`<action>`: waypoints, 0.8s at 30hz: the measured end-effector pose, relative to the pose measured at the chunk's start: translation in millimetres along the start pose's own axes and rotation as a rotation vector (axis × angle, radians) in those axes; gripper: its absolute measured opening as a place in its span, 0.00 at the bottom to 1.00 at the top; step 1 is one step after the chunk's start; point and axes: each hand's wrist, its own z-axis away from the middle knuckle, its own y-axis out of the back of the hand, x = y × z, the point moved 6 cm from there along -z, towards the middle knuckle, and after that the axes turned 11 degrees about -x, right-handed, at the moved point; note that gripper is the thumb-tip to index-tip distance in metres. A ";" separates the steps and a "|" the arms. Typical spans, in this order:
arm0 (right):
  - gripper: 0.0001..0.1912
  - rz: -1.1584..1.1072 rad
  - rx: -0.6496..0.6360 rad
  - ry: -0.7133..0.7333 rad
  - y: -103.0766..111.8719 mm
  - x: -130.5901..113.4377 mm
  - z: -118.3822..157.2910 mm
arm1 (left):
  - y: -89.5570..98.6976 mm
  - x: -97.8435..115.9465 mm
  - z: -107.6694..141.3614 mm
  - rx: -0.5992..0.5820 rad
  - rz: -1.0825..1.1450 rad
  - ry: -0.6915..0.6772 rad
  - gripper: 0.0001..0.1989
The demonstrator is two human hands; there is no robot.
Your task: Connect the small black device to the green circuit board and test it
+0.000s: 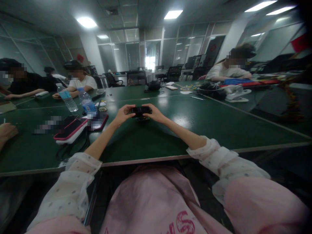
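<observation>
Green table (pixel 207 126), ceiling lights (pixel 173 14), left hand (pixel 123 114) and right hand (pixel 154 113), grip closed around black device (pixel 140 111)

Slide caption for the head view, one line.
Left hand and right hand hold a black device at a green table, two bottles to the left.

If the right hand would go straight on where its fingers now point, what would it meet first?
The right hand would first meet the black object it holds at one end; past that, probably the left hand, though depth is unclear.
</observation>
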 end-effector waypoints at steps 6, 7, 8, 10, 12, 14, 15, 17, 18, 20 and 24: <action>0.25 -0.073 0.091 -0.091 13.2 11.6 -2.2 | 8.2 -18.1 2.1 0.091 -0.052 0.112 0.38; 0.25 -0.067 0.113 -0.101 16.5 13.8 -1.8 | 6.7 -22.7 3.0 0.066 -0.064 0.144 0.39; 0.25 -0.057 0.132 -0.110 19.7 16.1 -1.1 | 4.4 -27.3 4.1 0.033 -0.078 0.172 0.40; 0.24 -0.037 0.153 -0.135 24.8 21.7 0.8 | -1.9 -35.9 6.5 -0.037 -0.112 0.212 0.41; 0.24 -0.031 0.139 -0.166 27.2 28.5 2.4 | -9.0 -43.8 8.6 -0.095 -0.147 0.231 0.41; 0.24 -0.044 0.102 -0.176 27.3 33.9 3.1 | -15.8 -50.5 10.0 -0.142 -0.174 0.227 0.40; 0.24 -0.054 0.083 -0.173 27.0 35.6 3.2 | -18.4 -53.2 10.5 -0.159 -0.186 0.219 0.40; 0.25 -0.073 0.051 -0.158 26.2 36.6 2.9 | -22.0 -57.4 11.1 -0.185 -0.209 0.204 0.38; 0.25 -0.080 0.038 -0.149 25.8 36.0 2.7 | -22.9 -59.0 11.4 -0.193 -0.220 0.201 0.38; 0.24 -0.090 0.022 -0.136 24.9 33.6 2.4 | -23.1 -60.9 11.8 -0.202 -0.240 0.206 0.38; 0.24 -0.105 0.025 -0.121 23.2 28.9 2.8 | -21.9 -60.0 12.1 -0.204 -0.261 0.213 0.38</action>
